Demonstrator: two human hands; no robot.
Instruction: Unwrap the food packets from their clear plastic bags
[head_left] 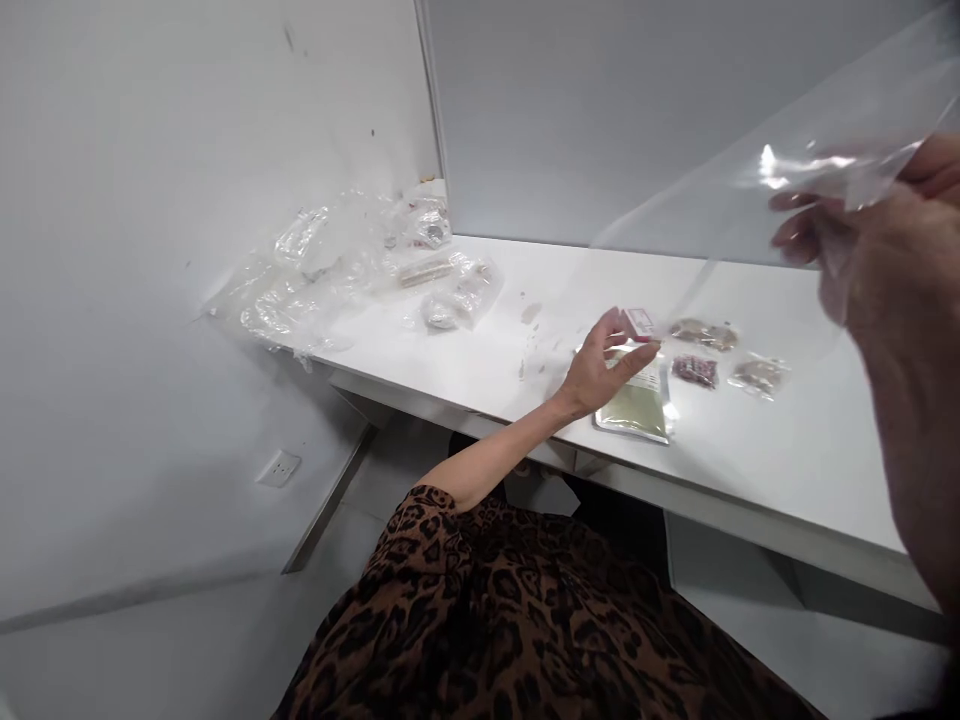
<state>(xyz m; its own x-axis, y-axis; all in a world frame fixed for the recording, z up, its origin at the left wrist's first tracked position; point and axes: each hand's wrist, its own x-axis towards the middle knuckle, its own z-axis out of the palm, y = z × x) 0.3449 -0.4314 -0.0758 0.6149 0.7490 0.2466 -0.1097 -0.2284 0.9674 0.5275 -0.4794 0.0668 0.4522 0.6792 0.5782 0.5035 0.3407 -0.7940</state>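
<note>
A small pink packet (639,322) is being pinched between the thumb and fingertips of the left hand (600,368), which is being held just above the white table (787,450), directly over a flat green-filled pouch (637,405) lying close to the table's near edge. A large clear plastic bag (750,190) is being gripped at its upper corner by the right hand (892,260), raised well above the tabletop, fingers pressed together on the film. Three small sachets (705,355) are being left in a loose row just beyond the pouch, near the pink packet. A heap of crumpled clear bags (360,265) is being kept at the far left end, against the wall. Between that heap and the pouch, a broad bare stretch of table is being left open, marked only by a few specks.
</note>
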